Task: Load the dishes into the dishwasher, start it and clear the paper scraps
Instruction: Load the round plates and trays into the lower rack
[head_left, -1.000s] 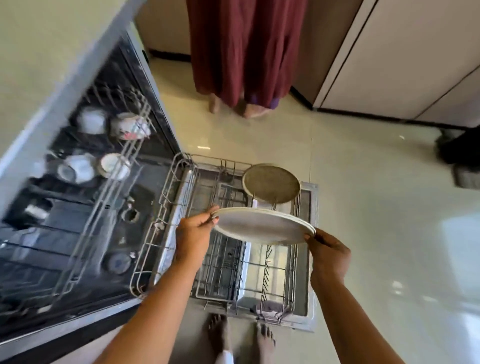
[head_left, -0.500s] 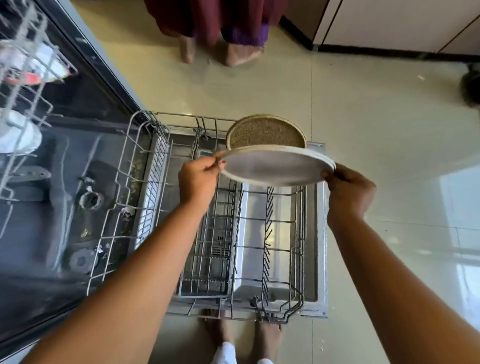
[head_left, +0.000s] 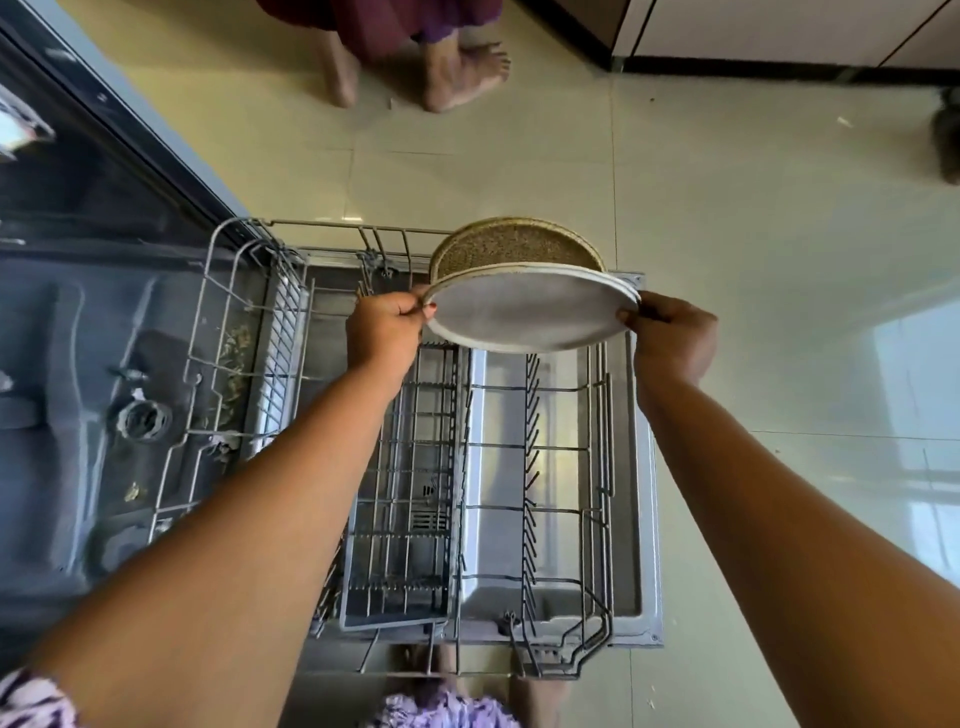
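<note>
While the white plate (head_left: 524, 317) hangs over the far end of the pulled-out lower rack (head_left: 228, 291), the left hand (head_left: 387, 332) pinches its left rim and the right hand (head_left: 670, 332) grips its right rim, fingers curled round the edge. The plate is tilted, underside toward the camera, just in front of a speckled plate (head_left: 514, 249) that already stands upright in the rack.

To seat it well, the plate should probably be tipped fully upright and its lower edge guided into the gap next to the speckled plate, along the row of tines (head_left: 531, 467). It should be let go only once the wires bear it and the two plates do not knock.

The plate hides its own lower edge, so it cannot be told whether it touches the tines. The fingers behind the rim are also hidden. The upper rack is cut off at the left edge, and no controls are in view. Small pale flecks on the floor (head_left: 727, 208) may be paper scraps, but they are too small to tell.
</note>
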